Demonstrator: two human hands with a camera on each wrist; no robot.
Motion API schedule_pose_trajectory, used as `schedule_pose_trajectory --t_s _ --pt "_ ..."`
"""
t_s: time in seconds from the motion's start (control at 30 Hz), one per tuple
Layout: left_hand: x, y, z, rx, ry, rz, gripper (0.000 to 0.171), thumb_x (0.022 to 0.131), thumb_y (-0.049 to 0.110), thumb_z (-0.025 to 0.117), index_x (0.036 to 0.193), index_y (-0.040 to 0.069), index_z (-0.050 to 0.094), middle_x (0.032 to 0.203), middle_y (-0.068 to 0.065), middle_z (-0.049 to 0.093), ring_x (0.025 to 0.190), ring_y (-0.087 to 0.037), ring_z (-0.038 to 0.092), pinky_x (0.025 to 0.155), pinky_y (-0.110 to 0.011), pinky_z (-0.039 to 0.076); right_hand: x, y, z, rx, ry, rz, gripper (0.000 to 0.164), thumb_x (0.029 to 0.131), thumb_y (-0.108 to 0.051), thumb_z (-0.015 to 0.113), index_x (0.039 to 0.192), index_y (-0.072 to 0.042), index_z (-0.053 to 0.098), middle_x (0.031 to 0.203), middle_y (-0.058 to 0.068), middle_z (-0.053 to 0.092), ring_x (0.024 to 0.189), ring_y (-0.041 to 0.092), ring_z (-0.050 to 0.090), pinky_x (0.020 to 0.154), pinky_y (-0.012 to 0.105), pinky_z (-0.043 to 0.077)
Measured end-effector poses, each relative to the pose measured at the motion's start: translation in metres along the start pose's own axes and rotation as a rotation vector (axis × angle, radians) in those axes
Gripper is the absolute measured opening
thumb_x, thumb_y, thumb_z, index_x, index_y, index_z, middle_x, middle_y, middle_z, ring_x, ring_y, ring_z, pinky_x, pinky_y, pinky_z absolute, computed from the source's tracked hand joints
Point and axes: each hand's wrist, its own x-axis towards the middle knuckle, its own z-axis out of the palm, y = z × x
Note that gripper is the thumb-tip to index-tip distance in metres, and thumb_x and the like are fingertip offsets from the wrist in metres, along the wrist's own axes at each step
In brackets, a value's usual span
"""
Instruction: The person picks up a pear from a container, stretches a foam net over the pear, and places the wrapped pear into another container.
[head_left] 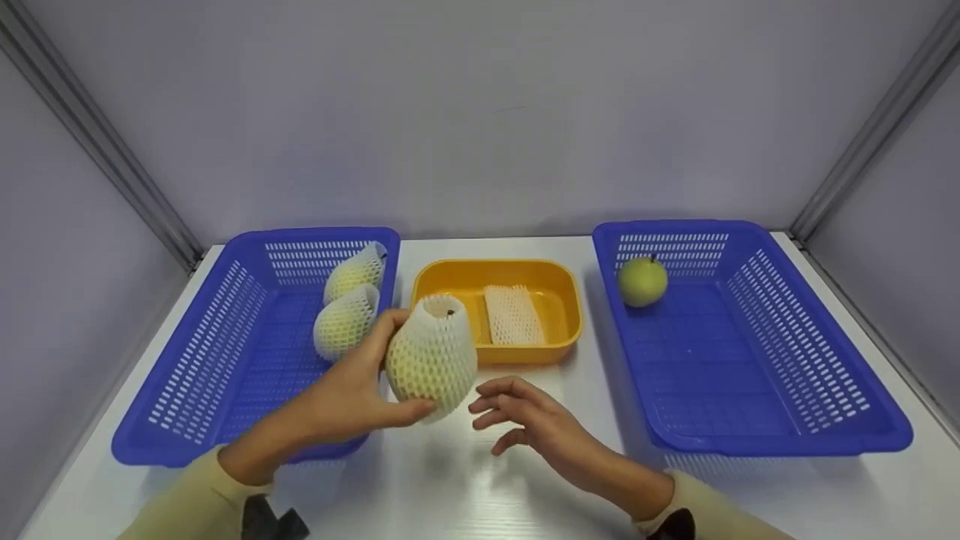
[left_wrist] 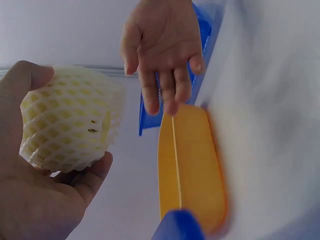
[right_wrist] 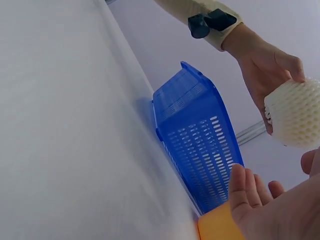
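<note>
My left hand (head_left: pixel 341 397) grips a yellow-green pear in a white foam net sleeve (head_left: pixel 433 367), thumb and fingers round its sides, above the table just in front of the orange bin. The net's open end points up, with the stem showing inside it; the left wrist view shows the same netted pear (left_wrist: pixel 67 120) from close by. Apart from it on the right, my right hand (head_left: pixel 544 427) is held in the air with loosely bent fingers and nothing in them. The right wrist view shows those fingers (right_wrist: pixel 250 192) below the netted pear (right_wrist: pixel 295 112).
In the left blue basket (head_left: pixel 247 330) lie two netted pears (head_left: pixel 345 322) against its right wall. A flat foam net (head_left: pixel 514 315) lies in the orange bin (head_left: pixel 566 330) at the middle. The right blue basket (head_left: pixel 720 375) holds one bare pear (head_left: pixel 643 282). Walls enclose the back and sides.
</note>
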Motion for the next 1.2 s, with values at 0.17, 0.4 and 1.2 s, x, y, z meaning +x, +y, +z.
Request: schedule_pose_trajectory --t_s 0.17,0.4,1.2 --pt "0.003 0.0 -0.035 0.025 0.031 -0.119 0.085 0.084 0.015 0.083 0.148 0.006 0.028 0.141 -0.019 0.046 0.122 -0.039 0.055 0.096 -0.053 0.054 0.008 0.001 0.022 -0.042 -0.011 0.079 0.033 0.108 -0.026 0.05 0.129 -0.001 0.055 0.114 0.009 0.068 0.102 0.022 0.066 0.072 0.029 0.054" --pt "0.008 -0.013 -0.09 0.176 0.122 -0.18 0.088 0.088 0.019 0.08 0.152 0.001 0.021 0.141 -0.024 0.044 0.125 -0.04 0.053 0.102 -0.056 0.049 0.033 0.008 0.06 -0.117 -0.001 0.151 0.03 0.107 -0.025 0.052 0.121 0.0 0.06 0.105 0.008 0.073 0.088 0.017 0.07 0.06 0.024 0.05" --pt "0.037 -0.094 -0.18 0.427 0.273 -0.367 0.093 0.085 0.012 0.08 0.151 -0.014 0.019 0.139 -0.037 0.035 0.123 -0.051 0.043 0.105 -0.07 0.039 0.071 0.01 0.112 -0.115 0.023 0.234 0.022 0.105 -0.022 0.057 0.087 -0.01 0.059 0.08 -0.001 0.07 0.067 0.009 0.063 0.049 0.022 0.039"
